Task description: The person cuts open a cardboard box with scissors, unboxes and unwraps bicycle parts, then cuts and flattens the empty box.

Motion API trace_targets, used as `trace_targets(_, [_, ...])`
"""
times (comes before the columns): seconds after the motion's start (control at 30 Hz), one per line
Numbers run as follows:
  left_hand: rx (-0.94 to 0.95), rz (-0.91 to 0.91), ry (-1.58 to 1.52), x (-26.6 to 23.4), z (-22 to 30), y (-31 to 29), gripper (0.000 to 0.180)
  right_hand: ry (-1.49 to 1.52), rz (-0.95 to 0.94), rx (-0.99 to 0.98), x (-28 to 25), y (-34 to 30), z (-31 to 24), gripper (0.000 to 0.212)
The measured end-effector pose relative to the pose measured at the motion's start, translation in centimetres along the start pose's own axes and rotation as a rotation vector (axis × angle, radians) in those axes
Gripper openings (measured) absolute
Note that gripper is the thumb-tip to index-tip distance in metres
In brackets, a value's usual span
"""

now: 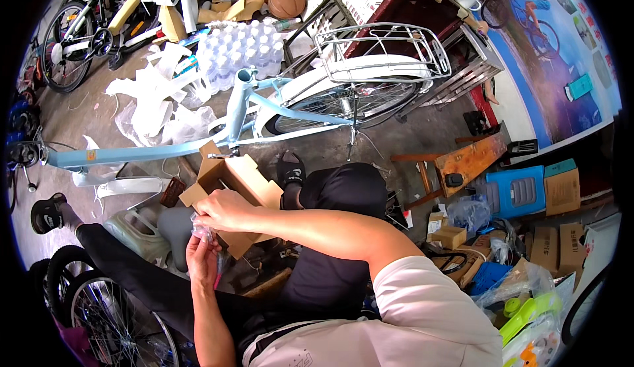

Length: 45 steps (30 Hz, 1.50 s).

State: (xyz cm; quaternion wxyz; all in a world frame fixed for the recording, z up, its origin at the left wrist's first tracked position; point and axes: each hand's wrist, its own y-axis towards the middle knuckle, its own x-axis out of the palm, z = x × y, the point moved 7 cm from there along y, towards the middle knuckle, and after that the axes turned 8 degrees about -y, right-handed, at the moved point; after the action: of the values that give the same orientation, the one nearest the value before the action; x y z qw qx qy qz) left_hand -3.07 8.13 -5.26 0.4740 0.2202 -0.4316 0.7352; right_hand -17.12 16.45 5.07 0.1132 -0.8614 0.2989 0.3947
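Note:
Between my hands is a small clear plastic bag [203,228]; what it contains is too small to make out. My left hand [202,256] pinches it from below. From above, the fingers of my right hand [223,210] are closed on its upper part. Just behind the right hand stands an open cardboard box [254,177] with its flaps up, its inside partly covered by that hand. Beyond the box, a light blue bicycle frame [290,110] with a rear wheel, white mudguard and silver rear rack [389,33] stretches across the floor.
A pack of water bottles [241,53] and torn white wrapping [152,96] lie behind the frame. To the right are a wooden stool [470,162], a blue plastic stool [518,192] and several cartons [561,248]. Loose wheels [119,314] lean at the lower left, near a grey saddle [175,228].

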Motion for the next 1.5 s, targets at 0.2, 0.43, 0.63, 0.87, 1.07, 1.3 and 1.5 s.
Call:
trace_targets(0.2, [-0.012, -0.017, 0.04, -0.8, -0.3, 0.2, 0.018, -0.031, -0.001, -0.009, 0.1, -0.1, 0.3, 0.034])
trace_targets(0.43, [-0.014, -0.004, 0.029, -0.5, 0.2, 0.5, 0.019, -0.065, -0.011, -0.003, -0.2, 0.4, 0.0, 0.036])
trace_targets(0.63, [0.085, 0.064, 0.175, 0.5, 3.4, -0.7, 0.019, 0.039, -0.144, 0.187, 0.8, 1.5, 1.3, 0.038])
trace_targets(0.87, [0.367, 0.255, 1.142, 7.9, 12.3, -4.1, 0.013, 1.759, -0.09, 0.69, 7.6, -1.7, 3.1, 0.067])
trace_targets(1.07, [0.583, 0.238, 1.795, 12.8, 14.5, -6.4, 0.019, 2.111, 0.011, 0.712, 12.7, -2.9, -3.4, 0.058])
trace_targets(1.3, [0.635, 0.208, 1.863, 13.6, 14.1, -6.4, 0.016, 2.223, 0.065, 0.699, 13.6, -2.7, -3.3, 0.041])
trace_targets(1.5, [0.605, 0.233, 1.93, 15.3, 13.7, -7.0, 0.016, 2.243, 0.112, 0.72, 13.1, -3.1, -3.0, 0.037])
